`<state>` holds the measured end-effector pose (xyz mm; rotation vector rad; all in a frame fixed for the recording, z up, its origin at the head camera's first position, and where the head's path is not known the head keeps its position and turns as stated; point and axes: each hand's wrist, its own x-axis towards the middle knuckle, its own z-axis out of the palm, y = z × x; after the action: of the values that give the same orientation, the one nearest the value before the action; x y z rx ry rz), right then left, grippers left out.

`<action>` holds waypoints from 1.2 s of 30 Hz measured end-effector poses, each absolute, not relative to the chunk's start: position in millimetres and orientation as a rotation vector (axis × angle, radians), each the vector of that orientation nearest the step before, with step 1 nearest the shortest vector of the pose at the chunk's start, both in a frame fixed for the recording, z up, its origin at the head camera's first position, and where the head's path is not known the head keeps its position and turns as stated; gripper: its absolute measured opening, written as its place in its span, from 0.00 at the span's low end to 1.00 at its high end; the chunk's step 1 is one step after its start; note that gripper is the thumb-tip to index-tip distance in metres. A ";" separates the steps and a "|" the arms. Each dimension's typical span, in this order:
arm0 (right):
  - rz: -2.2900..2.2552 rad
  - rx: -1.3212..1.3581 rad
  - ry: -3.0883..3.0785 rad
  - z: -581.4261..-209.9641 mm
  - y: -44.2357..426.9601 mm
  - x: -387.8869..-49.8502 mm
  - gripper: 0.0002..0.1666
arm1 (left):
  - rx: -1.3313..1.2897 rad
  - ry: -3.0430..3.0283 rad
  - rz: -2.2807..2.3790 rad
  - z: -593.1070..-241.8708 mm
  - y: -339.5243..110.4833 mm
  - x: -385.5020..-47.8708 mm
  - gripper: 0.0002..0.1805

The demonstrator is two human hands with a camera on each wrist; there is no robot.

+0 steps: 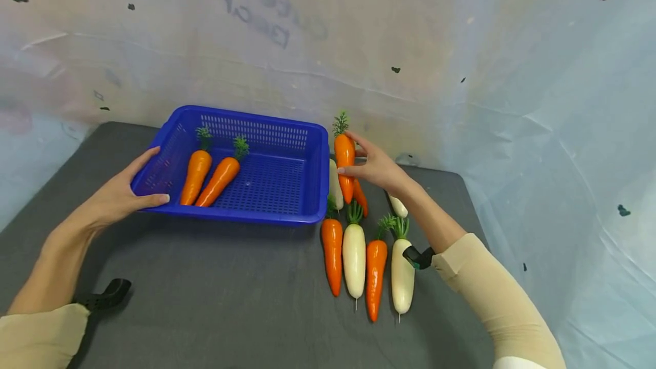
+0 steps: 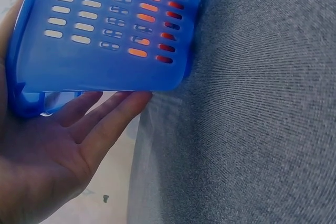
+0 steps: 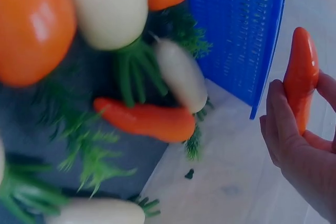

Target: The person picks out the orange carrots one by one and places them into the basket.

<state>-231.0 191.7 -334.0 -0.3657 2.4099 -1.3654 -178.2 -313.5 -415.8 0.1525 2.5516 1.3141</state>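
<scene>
In head view my right hand (image 1: 376, 167) pinches a glossy, tapered orange carrot (image 1: 344, 152) beside the blue plastic basket (image 1: 266, 217) my left hand (image 1: 115, 193) grips; left wrist view adds grainy grey tabletop (image 2: 268, 108), right wrist view the basket's slotted outer wall (image 3: 228, 35).

Six glossy orange, tapering carrots (image 1: 376, 272) with feathery green tops show, alongside four white, elongated radishes (image 1: 355, 261) with green stems. There is one blue, rectangular, perforated plastic basket (image 1: 277, 218), one bare left hand (image 1: 120, 191) and one bare right hand (image 1: 378, 165).

Booth-like workspace, pale creased sheeting (image 1: 389, 27), grey tabletop (image 1: 230, 289)
</scene>
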 end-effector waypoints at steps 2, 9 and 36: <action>-1.382 -0.380 2.383 -335.2 186.4 -232.7 0.54 | 0.159 2.547 1.319 -415.6 -313.0 -177.6 0.59; -1.337 -0.450 2.430 -335.4 163.1 -238.4 0.52 | 0.149 2.556 1.324 -413.4 -313.7 -178.2 0.59; -1.511 -0.425 2.087 -373.8 56.5 -243.0 0.53 | 0.154 2.550 1.328 -414.7 -313.3 -177.6 0.57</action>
<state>-243.0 56.5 -373.8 -0.4252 2.0873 -1.5111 -177.6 -313.3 -414.7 0.1539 2.5498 1.3283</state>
